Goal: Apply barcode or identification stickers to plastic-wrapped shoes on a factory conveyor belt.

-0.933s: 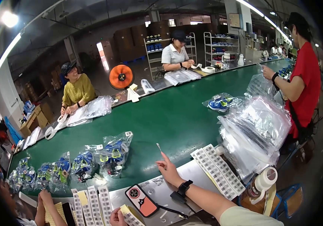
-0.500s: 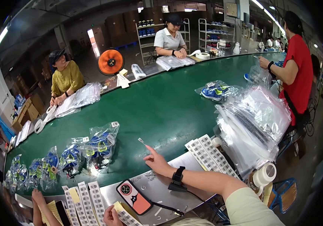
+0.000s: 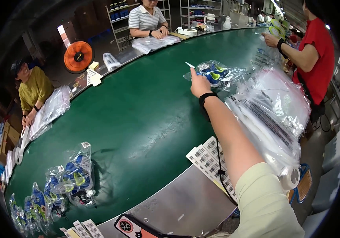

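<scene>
My right hand (image 3: 200, 84) reaches far out over the green conveyor belt (image 3: 138, 119), with a dark band round the wrist. A small white label sticker (image 3: 189, 64) sits at the tip of its forefinger; the other fingers are curled. Right beside the hand lies a clear plastic bag holding blue and lime shoes (image 3: 219, 74). My hand partly overlaps the bag's left side; whether it touches is unclear. My left hand is out of view.
Several bagged shoes (image 3: 79, 174) stand at lower left. Barcode label sheets (image 3: 209, 158) and a phone (image 3: 126, 225) lie on the metal ledge (image 3: 166, 206). Flat plastic bags (image 3: 273, 115) are piled at right. A co-worker in red (image 3: 316, 59) stands beyond; two others sit across the belt.
My right hand has moved forward and right with the label, up to the bagged shoes. The view has shifted, and my left hand has left it. The bagged shoes at left sit lower in view.
</scene>
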### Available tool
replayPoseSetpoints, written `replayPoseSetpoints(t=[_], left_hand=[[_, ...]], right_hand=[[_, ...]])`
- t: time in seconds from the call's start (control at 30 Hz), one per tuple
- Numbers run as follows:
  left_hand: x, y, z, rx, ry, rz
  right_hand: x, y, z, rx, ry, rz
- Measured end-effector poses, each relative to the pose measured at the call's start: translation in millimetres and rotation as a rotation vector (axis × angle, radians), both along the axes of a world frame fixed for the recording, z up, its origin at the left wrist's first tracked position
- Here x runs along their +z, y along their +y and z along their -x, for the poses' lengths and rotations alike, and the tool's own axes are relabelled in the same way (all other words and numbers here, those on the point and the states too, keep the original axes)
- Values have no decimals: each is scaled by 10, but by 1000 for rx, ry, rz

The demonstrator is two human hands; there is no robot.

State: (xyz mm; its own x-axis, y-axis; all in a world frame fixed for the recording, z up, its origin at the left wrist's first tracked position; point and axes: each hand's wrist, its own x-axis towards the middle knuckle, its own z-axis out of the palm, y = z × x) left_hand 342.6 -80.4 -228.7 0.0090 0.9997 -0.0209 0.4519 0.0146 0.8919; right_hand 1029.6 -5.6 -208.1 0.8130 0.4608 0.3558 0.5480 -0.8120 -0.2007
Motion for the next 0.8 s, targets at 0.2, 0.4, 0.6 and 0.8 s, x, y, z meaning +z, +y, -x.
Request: replayPoseSetpoints(t=[0.2,0.4,0.6,0.8], left_hand=[[-101,54,6,5,-21,73],[-41,42,33,-28,100,124],[-164,22,115,-57,97,48],[-80,-21,-4,-62,82,49]], right_hand=[[-461,-442,-685,-184,-345,322],[-488,-393,-694,-74,-266,450],[-87,238,85,192,64,190],[634,635,2128,944,759,-225]])
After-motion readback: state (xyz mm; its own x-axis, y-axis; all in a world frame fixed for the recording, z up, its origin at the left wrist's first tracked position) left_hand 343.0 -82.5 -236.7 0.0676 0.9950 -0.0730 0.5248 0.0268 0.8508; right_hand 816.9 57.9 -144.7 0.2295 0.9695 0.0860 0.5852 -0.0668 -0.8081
